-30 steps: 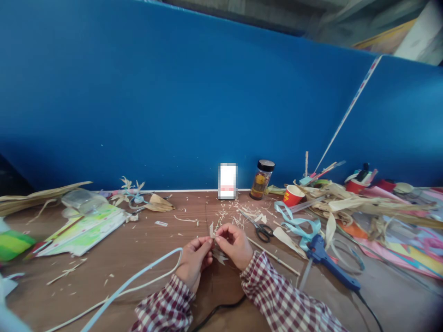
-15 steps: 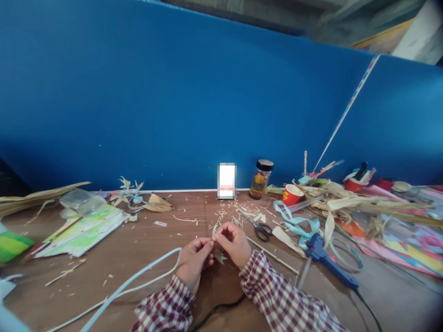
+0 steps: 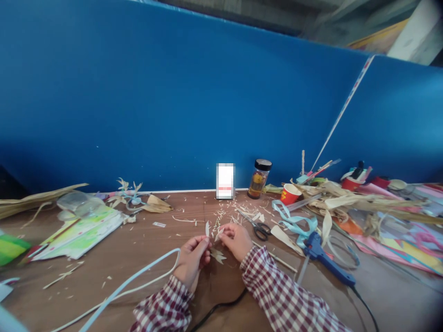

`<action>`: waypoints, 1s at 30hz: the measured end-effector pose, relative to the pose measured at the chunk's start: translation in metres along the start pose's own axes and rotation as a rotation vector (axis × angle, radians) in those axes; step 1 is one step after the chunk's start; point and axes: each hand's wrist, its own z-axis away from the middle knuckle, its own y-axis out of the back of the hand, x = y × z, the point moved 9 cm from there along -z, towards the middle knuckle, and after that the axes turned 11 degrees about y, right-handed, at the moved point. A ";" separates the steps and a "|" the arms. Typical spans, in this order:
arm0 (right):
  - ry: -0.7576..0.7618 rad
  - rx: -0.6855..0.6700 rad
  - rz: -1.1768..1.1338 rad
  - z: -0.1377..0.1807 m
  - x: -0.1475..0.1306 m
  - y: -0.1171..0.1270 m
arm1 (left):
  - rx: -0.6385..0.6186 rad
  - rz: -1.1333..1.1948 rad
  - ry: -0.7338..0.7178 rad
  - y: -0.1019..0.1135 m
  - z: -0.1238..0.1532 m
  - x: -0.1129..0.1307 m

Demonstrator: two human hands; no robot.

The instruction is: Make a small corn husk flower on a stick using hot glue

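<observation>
My left hand (image 3: 194,259) is closed in a pinch on a small pale husk strip (image 3: 207,229), whose pointed end rises above the thumb. My right hand (image 3: 236,241) is closed too, its thumb and forefinger pinching another small pale piece, probably husk (image 3: 218,236). A narrow gap separates the two hands, low over the brown table (image 3: 138,267). Beneath and between them lies a jagged-edged husk piece (image 3: 217,256). Small pale scraps (image 3: 221,213) are scattered just beyond the fingers. Black-handled scissors (image 3: 260,230) lie to the right of my right hand.
A blue glue gun (image 3: 327,260), light blue ribbon (image 3: 292,221) and dried husks (image 3: 367,198) crowd the right. Behind stand a lidded jar (image 3: 259,180) and red paper cup (image 3: 290,194). A white cable (image 3: 138,267) loops at left near painted paper (image 3: 83,233). A blue partition (image 3: 207,92) closes the back.
My hands have moved slightly apart, where they were touching at the fingertips. A pale strip now stands up from my left hand, and a separate piece shows in my right.
</observation>
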 end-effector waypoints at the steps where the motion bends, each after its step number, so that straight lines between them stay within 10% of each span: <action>1: 0.016 -0.008 0.078 -0.001 0.000 0.002 | -0.001 0.001 0.002 0.000 0.000 0.000; 11: 0.232 -0.079 0.708 0.005 -0.035 0.020 | -0.063 -0.025 -0.001 -0.003 -0.003 -0.003; 30: 0.247 -0.167 0.684 0.069 -0.057 0.065 | -0.074 -0.079 -0.011 -0.007 0.001 0.001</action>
